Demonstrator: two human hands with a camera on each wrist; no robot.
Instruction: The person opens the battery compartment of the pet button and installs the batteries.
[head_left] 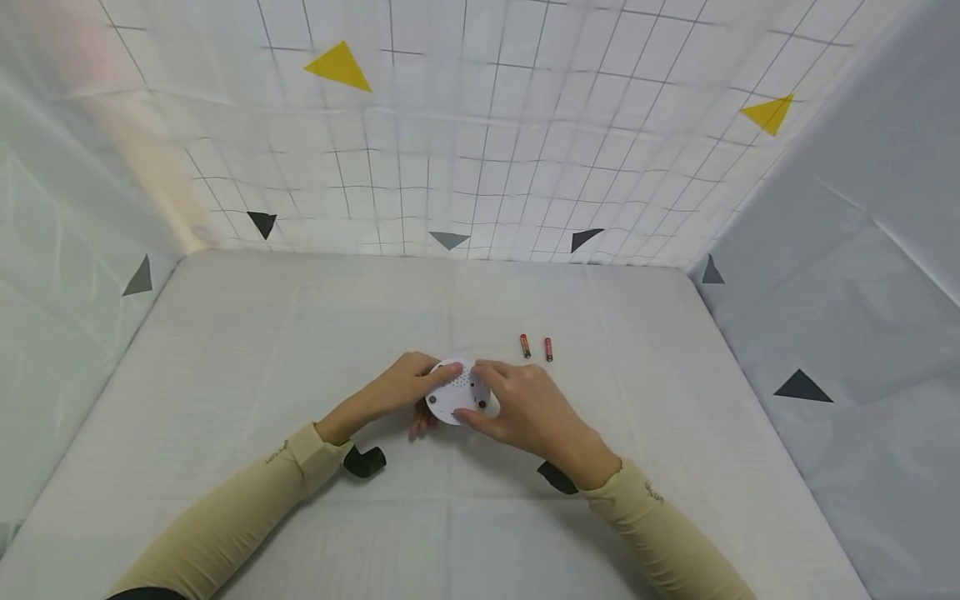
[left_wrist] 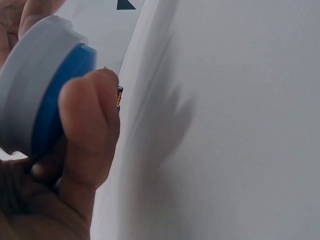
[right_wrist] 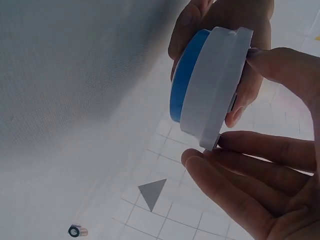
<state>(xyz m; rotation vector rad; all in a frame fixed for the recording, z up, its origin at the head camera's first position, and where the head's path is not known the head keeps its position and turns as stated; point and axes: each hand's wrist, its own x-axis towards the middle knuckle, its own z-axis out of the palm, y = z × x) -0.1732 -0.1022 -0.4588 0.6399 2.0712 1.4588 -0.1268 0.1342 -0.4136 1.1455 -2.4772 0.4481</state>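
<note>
Above tabletop [head_left: 375, 317], pinching round white-and-blue device [head_left: 460, 395] with fingers of left hand [head_left: 408, 386] and right hand [head_left: 531, 406], risking a slip through uneven pressure.

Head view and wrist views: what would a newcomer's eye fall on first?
Probably the round white device just below the middle of the head view, held by the left hand and right hand; the wrist views show its blue side. Two red batteries lie beyond the right hand, and yellow triangles mark the gridded wall.
</note>
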